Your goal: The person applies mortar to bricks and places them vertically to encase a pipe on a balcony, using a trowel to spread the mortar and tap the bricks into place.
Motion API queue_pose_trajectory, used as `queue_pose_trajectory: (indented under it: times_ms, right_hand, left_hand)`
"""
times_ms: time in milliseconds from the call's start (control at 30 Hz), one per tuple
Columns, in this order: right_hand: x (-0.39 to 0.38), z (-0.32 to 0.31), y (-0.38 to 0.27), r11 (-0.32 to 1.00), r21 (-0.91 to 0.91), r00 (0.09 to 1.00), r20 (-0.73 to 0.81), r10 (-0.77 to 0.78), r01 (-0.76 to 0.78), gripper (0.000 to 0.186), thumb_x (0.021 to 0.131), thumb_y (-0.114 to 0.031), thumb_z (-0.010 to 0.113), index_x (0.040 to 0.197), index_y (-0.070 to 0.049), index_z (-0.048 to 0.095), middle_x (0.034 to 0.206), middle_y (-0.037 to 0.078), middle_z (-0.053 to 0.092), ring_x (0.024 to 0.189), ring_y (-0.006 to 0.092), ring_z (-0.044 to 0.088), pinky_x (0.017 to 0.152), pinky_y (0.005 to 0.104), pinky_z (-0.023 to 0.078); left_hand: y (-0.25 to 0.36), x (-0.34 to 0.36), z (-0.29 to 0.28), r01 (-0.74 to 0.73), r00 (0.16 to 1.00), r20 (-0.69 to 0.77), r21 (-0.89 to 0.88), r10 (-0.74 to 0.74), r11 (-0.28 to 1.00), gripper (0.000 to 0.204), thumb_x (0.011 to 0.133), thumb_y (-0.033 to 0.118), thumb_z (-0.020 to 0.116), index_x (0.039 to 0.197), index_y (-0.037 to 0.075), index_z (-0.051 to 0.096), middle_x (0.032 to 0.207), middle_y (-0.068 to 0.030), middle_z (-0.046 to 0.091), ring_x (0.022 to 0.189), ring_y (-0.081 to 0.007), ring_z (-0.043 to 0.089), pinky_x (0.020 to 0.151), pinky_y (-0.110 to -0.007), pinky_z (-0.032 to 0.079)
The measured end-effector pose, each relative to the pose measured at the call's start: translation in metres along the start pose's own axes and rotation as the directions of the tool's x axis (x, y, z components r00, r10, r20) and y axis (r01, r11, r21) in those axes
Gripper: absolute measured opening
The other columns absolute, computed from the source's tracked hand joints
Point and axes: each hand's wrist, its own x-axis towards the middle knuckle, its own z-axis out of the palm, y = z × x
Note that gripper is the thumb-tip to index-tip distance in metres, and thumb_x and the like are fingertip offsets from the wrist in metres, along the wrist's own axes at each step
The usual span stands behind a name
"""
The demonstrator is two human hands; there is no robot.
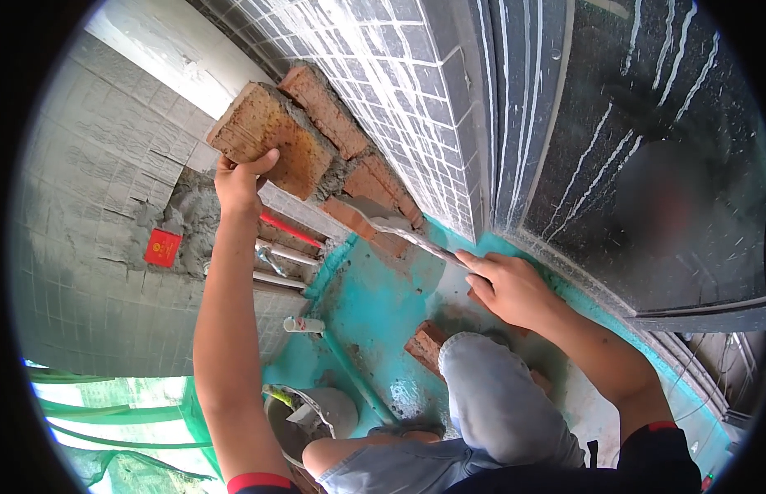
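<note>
My left hand [244,179] grips a reddish-brown brick [263,123] by its near lower edge, thumb on its face. The brick is at the top of a short brick stack in the wall corner; whether it rests on the stack, I cannot tell. More stacked bricks [374,185] show beside and below it, with grey mortar [337,174] between some. My right hand [514,288] is closed around a mortar-smeared trowel [420,240]. Its blade points toward the stack, close to the lower bricks, and is partly hard to make out against them.
A bucket [340,410] with a yellow-green-handled tool stands by my knee. A green pipe [350,370] crosses the teal floor [374,305]. Red pipe [291,230] and white pipes [288,253] run beside the stack. Loose brick [426,346] lies ahead of my leg. A dark streaked glass panel [630,165] is right.
</note>
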Motion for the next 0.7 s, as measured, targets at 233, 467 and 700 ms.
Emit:
queue_pose_trajectory:
  times_ms: [233, 467, 700]
  right_hand:
    - [0.035, -0.008, -0.013, 0.932, -0.33, 0.987, -0.01, -0.16, 0.148, 0.039, 0.09, -0.012, 0.06, 0.129, -0.015, 0.06, 0.083, 0.013, 0.061, 0.069, 0.0329, 0.062, 0.061, 0.0423, 0.052]
    - [0.082, -0.028, -0.045, 0.835, -0.505, 0.976, 0.104, -0.191, 0.217, 0.042, 0.085, 0.0, 0.053, 0.127, -0.002, 0.06, 0.083, 0.017, 0.063, 0.069, 0.0326, 0.065, 0.06, 0.042, 0.055]
    - [0.113, -0.03, -0.076, 0.818, -0.516, 0.961, 0.234, -0.15, 0.254, 0.038, 0.087, 0.0, 0.051, 0.124, -0.002, 0.062, 0.08, 0.019, 0.063, 0.069, 0.0351, 0.066, 0.061, 0.0444, 0.054]
  left_hand:
    - [-0.005, 0.002, -0.015, 0.032, 0.999, -0.023, 0.006, -0.032, 0.999, 0.051, 0.07, 0.003, 0.081, 0.114, 0.013, 0.057, 0.11, -0.0028, 0.063, 0.102, -0.0226, 0.06, 0.084, -0.04, 0.048]
    - [0.011, -0.03, -0.042, 0.027, 0.999, 0.021, -0.125, -0.024, 0.992, 0.05, 0.07, 0.006, 0.081, 0.113, 0.012, 0.057, 0.111, -0.0025, 0.061, 0.103, -0.0204, 0.057, 0.087, -0.038, 0.046]
    - [0.009, -0.101, -0.086, -0.019, 0.995, -0.097, -0.293, -0.01, 0.956, 0.057, 0.074, 0.001, 0.073, 0.128, 0.008, 0.053, 0.115, -0.0052, 0.06, 0.107, -0.0217, 0.056, 0.091, -0.038, 0.047]
